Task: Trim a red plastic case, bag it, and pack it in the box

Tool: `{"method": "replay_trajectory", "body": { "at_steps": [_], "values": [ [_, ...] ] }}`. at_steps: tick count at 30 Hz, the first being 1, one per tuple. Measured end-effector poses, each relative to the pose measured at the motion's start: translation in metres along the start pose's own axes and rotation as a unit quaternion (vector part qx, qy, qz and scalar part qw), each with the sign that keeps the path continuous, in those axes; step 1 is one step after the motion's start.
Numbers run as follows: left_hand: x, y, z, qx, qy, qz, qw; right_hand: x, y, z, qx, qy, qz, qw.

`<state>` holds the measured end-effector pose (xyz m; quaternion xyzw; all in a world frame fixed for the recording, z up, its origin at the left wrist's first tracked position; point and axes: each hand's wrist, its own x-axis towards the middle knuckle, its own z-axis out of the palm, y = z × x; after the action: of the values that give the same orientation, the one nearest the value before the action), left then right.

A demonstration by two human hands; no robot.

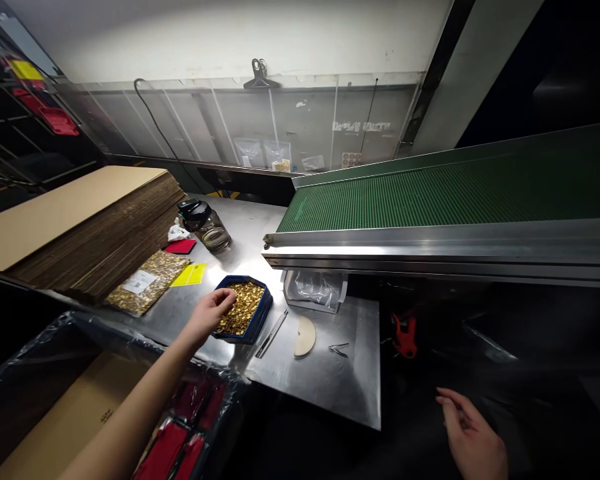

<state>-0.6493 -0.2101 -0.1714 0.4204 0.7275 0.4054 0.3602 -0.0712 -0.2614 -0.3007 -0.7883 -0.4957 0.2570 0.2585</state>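
Note:
My left hand (213, 311) is over a blue bin (263, 310) of small gold-coloured metal pieces (247, 303). Its thumb and fingertips are pinched together at the pile's left side, and whatever lies between them is too small to make out. Low on the right, my right hand (473, 430) hangs in front of a dark area, clear of the table. Its fingers are curled, with thumb and forefinger close together; I cannot make out anything in them. Beside the bin lie a slim metal cutter knife (271, 335), a pale half-round disc (305, 336) and small nippers (339, 349).
A green ribbed conveyor (405, 197) slopes up to the right above the metal table (330, 390). Stacked cardboard (80, 227), a bag of gold pieces (147, 283) and a dark-lidded jar (207, 227) stand left. A lined box (75, 327) with red packs is below.

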Motion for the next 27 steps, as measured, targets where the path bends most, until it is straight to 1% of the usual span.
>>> {"method": "replay_trajectory", "body": {
  "at_steps": [1, 3, 5, 6, 8, 10, 12, 14, 15, 16, 18, 20, 23, 25, 27],
  "values": [
    [-0.008, 0.006, 0.006, -0.057, -0.008, -0.011, 0.998, 0.001, -0.002, 0.0, -0.001, 0.002, -0.003, 1.0],
    [-0.025, 0.02, 0.022, -0.162, -0.027, -0.033, 0.986, 0.0, -0.011, 0.002, 0.004, 0.001, 0.001, 1.0],
    [-0.043, 0.035, 0.044, -0.253, -0.057, -0.057, 0.964, -0.006, -0.031, 0.004, 0.044, -0.003, 0.009, 0.999],
    [-0.053, 0.042, 0.057, -0.29, -0.079, -0.07, 0.951, -0.013, -0.045, 0.005, 0.081, -0.006, 0.008, 0.997],
    [-0.072, 0.056, 0.086, -0.349, -0.131, -0.101, 0.922, -0.032, -0.082, 0.006, 0.179, -0.027, -0.017, 0.983],
    [-0.091, 0.067, 0.118, -0.386, -0.19, -0.135, 0.893, -0.054, -0.125, 0.006, 0.247, -0.096, -0.059, 0.962],
    [-0.11, 0.075, 0.149, -0.404, -0.246, -0.166, 0.865, -0.074, -0.165, 0.003, 0.287, -0.173, -0.107, 0.936],
    [-0.126, 0.082, 0.176, -0.413, -0.291, -0.189, 0.842, -0.084, -0.194, -0.003, 0.309, -0.193, -0.159, 0.918],
    [-0.133, 0.084, 0.187, -0.416, -0.308, -0.199, 0.832, -0.087, -0.204, -0.006, 0.314, -0.194, -0.176, 0.912],
    [-0.14, 0.086, 0.197, -0.418, -0.323, -0.206, 0.824, -0.088, -0.209, -0.009, 0.317, -0.19, -0.188, 0.91],
    [-0.15, 0.088, 0.213, -0.419, -0.338, -0.214, 0.815, -0.087, -0.21, -0.015, 0.317, -0.178, -0.195, 0.911],
    [-0.156, 0.088, 0.225, -0.406, -0.344, -0.219, 0.818, -0.086, -0.202, -0.02, 0.316, -0.159, -0.186, 0.917],
    [-0.16, 0.085, 0.242, -0.369, -0.342, -0.232, 0.833, -0.085, -0.183, -0.021, 0.328, -0.111, -0.163, 0.924],
    [-0.159, 0.08, 0.254, -0.341, -0.338, -0.234, 0.845, -0.083, -0.167, -0.018, 0.37, -0.084, -0.127, 0.917],
    [-0.157, 0.073, 0.265, -0.302, -0.337, -0.23, 0.861, -0.077, -0.15, -0.015, 0.427, -0.077, -0.06, 0.899]
  ]
}}
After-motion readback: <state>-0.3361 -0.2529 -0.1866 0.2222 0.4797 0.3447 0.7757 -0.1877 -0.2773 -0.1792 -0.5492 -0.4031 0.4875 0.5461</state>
